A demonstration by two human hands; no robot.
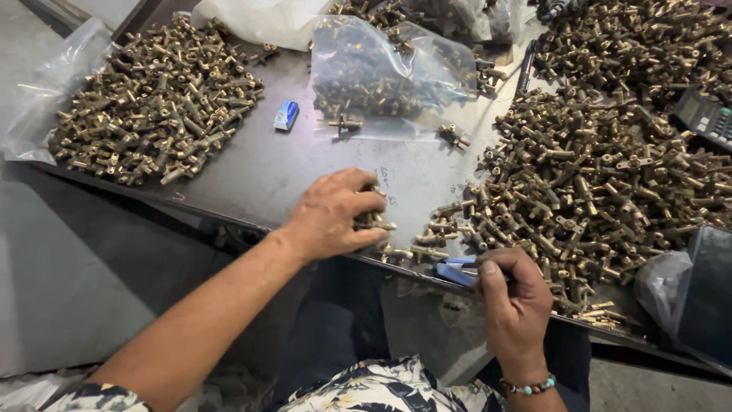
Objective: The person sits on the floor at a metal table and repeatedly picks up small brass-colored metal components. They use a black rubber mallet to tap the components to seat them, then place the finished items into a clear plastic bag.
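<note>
Dark grey metal tabletop [305, 164], scuffed and dusty, faint chalk scribbles near the middle; front edge running diagonally from upper left to lower right; bare grey concrete floor [53, 290] below and to the left.

Left hand [335, 214] palm down at the near edge, fingers curled shut over a small cluster of brass fittings [375, 221], a few ends poking out past the fingertips; more loose brass pieces [415, 250] lying just beside, along the edge.

Right hand [515, 297] just off the front edge, closed around a blue tool [456, 273], thumb pressed on top; kind of tool hard to tell, only the blue end showing.

Large heap of brass fittings [595, 191] spread over the right half of the tabletop, reaching almost to the right hand; second heap [152, 103] at far left, well apart, partly on clear plastic sheet [46, 84]; further heap [633, 46] at top right.

Clear plastic bag [381, 76] with fittings inside at top centre; white bag [259, 19] behind it; small blue and white object [286, 116] lying alone between left heap and bag; two stray fittings [345, 123] by the bag's front edge.

Dark calculator [705, 118] at right edge; dark box [705, 290] and crumpled plastic [659, 278] at lower right.

Beaded bracelet [530, 385] on right wrist; floral patterned clothing [381, 389] at bottom.
</note>
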